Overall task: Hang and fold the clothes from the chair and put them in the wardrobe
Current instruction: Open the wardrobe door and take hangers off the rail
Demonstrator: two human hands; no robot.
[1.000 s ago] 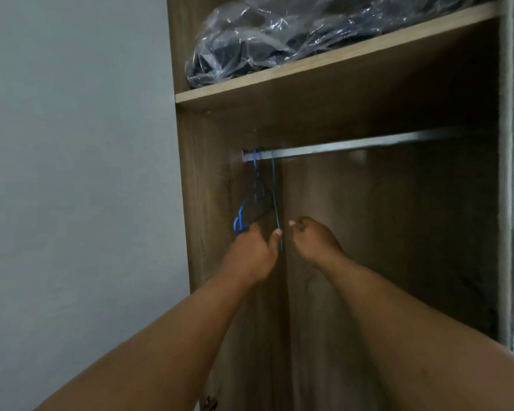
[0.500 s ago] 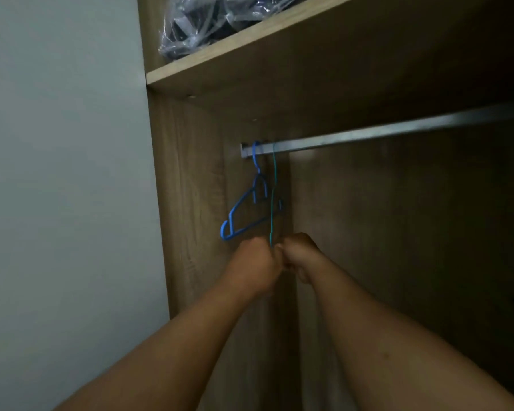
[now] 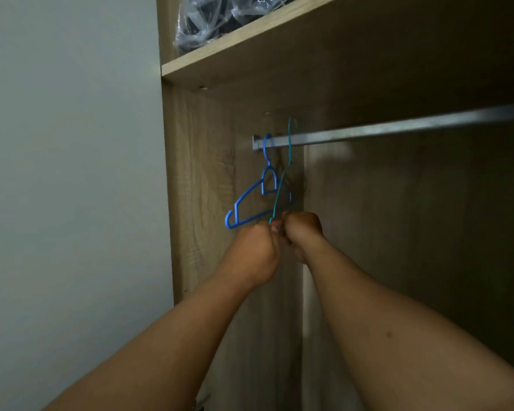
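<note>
- Now at the fetching step, judging by the frame: freeing a teal hanger (image 3: 280, 191) from the rail (image 3: 398, 130) so a garment can go on it.
- Best done by lifting straight up until the hook, upper centre of the frame, clears the rail, then drawing it out toward the camera.
- Worth keeping the teal wire apart from the blue hanger (image 3: 250, 203) just to its left; the two overlap in the picture, so a snag looks likely if pulled sideways.
- Steady, even lift from both hands advised, since thin wire probably twists under a lopsided pull.
- Left hand (image 3: 257, 253), centre of the frame: fingers curled tight, seemingly pinching the lower end of the teal hanger at its top edge.
- Right hand (image 3: 303, 232), touching the left: fingers curled too, but cannot tell for certain what sits inside them.
- Teal hanger: rises from between the two hands up to the rail, hook already looking raised above it.
- Blue hanger: hooked at the rail's left end, lower bar just above the left knuckles.
- No clothes or chair in view.
</note>
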